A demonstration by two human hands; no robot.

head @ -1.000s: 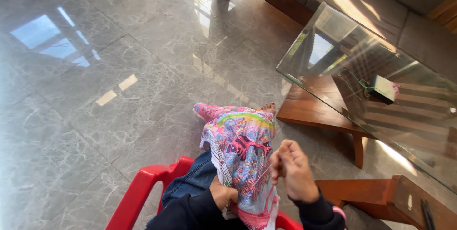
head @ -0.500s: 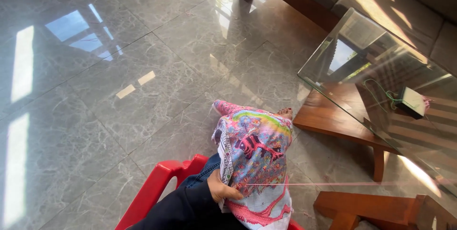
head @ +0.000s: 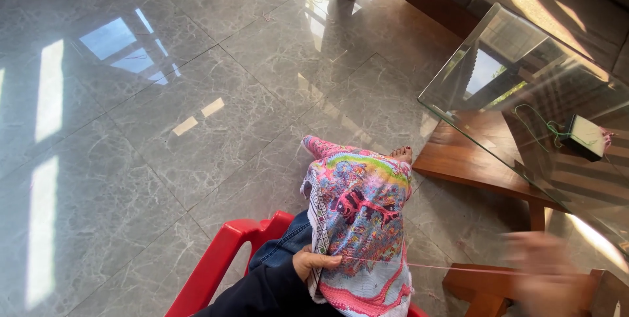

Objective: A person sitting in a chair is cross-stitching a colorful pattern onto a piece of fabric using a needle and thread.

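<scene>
A multicoloured embroidered cloth [head: 360, 218], stitched in pinks, blues and greens with a pink edging, lies draped over the person's knee, directly under the left hand. The left hand [head: 316, 263] grips the cloth's near edge, thumb on top and fingers tucked beneath. From a point just beside that hand, a thin pink thread [head: 432, 266] runs taut to the right hand [head: 547, 274], which is drawn well out to the side. The right hand is a motion blur, so whether it pinches the thread or a needle cannot be told.

To do this pull well, the thread should travel straight and level until the stitch sits flat, while the left hand keeps the cloth steady so it does not pucker.

Beyond the cloth, a bare foot [head: 401, 154] rests on the grey marble floor [head: 164, 127]. Under the left arm sits a red plastic chair [head: 223, 258]. Past the right hand stands a glass worktop [head: 498, 87] on a wooden frame, carrying a small dark box [head: 584, 137] with green thread trailing from it. The needle, the left fingertips and most of the chair are hidden or cut off.
</scene>
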